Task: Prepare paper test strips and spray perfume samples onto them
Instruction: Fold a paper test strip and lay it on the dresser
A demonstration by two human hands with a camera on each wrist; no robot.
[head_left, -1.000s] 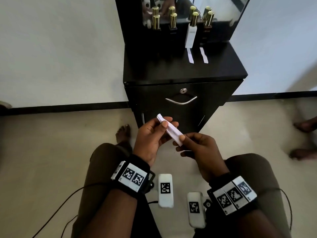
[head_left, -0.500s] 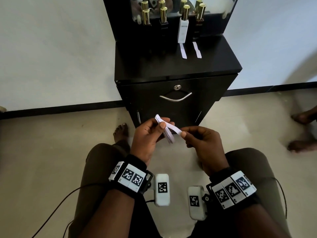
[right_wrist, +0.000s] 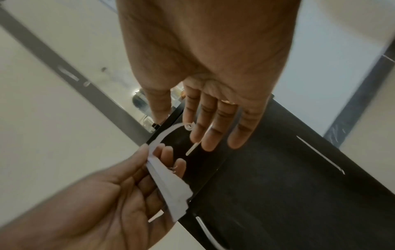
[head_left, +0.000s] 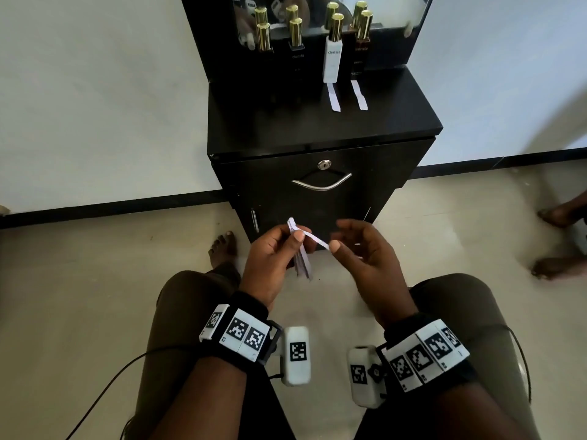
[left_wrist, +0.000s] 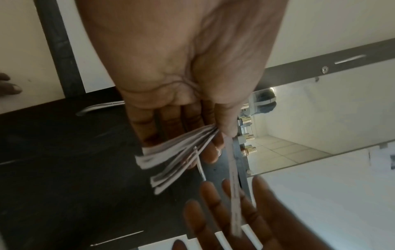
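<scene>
My left hand (head_left: 295, 241) grips a bundle of white paper strips (head_left: 301, 265) between thumb and fingers, in front of my knees. One single strip (head_left: 316, 240) bends out of the bundle (left_wrist: 171, 152) toward my right hand (head_left: 346, 241). That hand's fingers are spread and straight, and the strip's free end (right_wrist: 188, 126) only touches it near the thumb and index finger. Two strips (head_left: 333, 96) (head_left: 359, 95) lie on the black cabinet top (head_left: 286, 122), in front of a white perfume bottle (head_left: 333, 61) and a dark bottle (head_left: 362, 42). Two more gold-capped bottles (head_left: 263, 39) stand to the left.
A mirror (head_left: 397, 14) backs the bottles. The cabinet front has a lock and a metal handle (head_left: 320, 184). My bare foot (head_left: 222, 246) rests left of the cabinet. Another person's feet (head_left: 559, 214) are at the right edge. A cable (head_left: 104, 385) trails over my left thigh.
My right hand drew one strip sideways out of the bundle, then spread its fingers. The bundle in my left hand tipped to hang downward.
</scene>
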